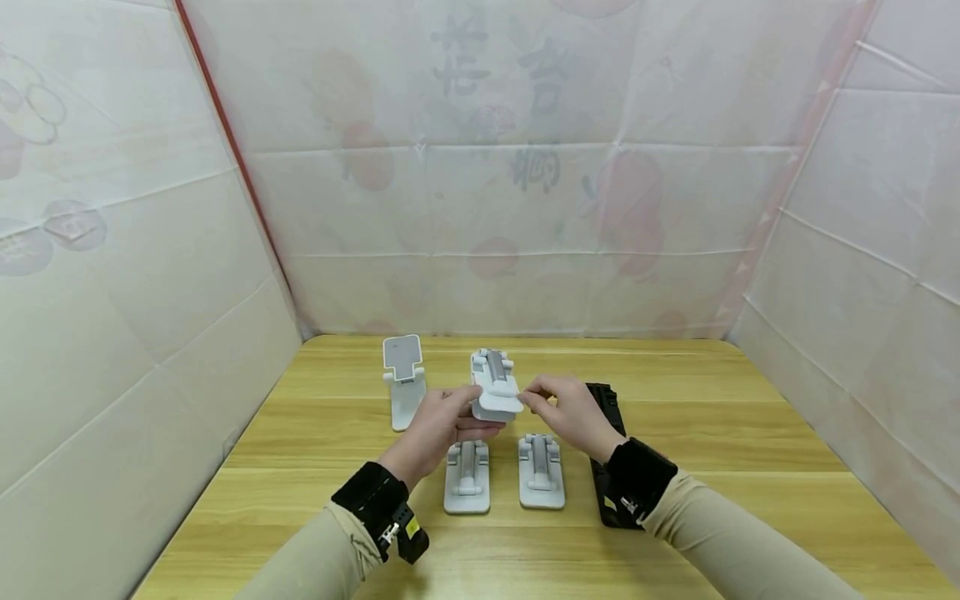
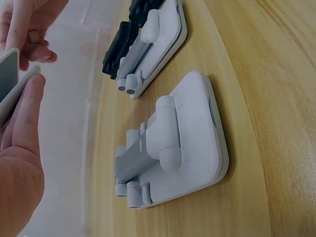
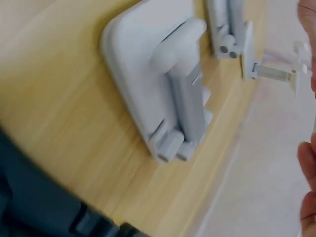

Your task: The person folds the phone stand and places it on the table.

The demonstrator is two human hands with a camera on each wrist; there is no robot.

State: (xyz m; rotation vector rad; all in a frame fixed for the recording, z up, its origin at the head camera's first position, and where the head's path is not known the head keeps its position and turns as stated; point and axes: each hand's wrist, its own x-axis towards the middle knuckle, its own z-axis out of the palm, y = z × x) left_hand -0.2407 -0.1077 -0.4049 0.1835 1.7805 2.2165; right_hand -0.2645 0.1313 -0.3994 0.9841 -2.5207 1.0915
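I hold a folded white phone stand [image 1: 495,385] above the table between both hands. My left hand [image 1: 467,410] grips its left side and underside, and in the left wrist view only an edge of that stand [image 2: 11,81] shows by my palm [image 2: 19,168]. My right hand [image 1: 534,398] pinches the stand's right edge with its fingertips [image 2: 34,34]. Two more folded white stands [image 1: 467,477] [image 1: 542,472] lie flat on the table just below my hands. The left wrist view shows both of them [image 2: 173,148] [image 2: 158,44], as does the right wrist view [image 3: 163,84] [image 3: 224,24].
An unfolded white stand [image 1: 403,382] [image 3: 271,69] stands upright at the back left. A black stand [image 1: 606,417] [image 2: 123,39] lies under my right wrist, partly hidden. The wooden table [image 1: 750,450] is enclosed by cloth walls [image 1: 112,292] on three sides.
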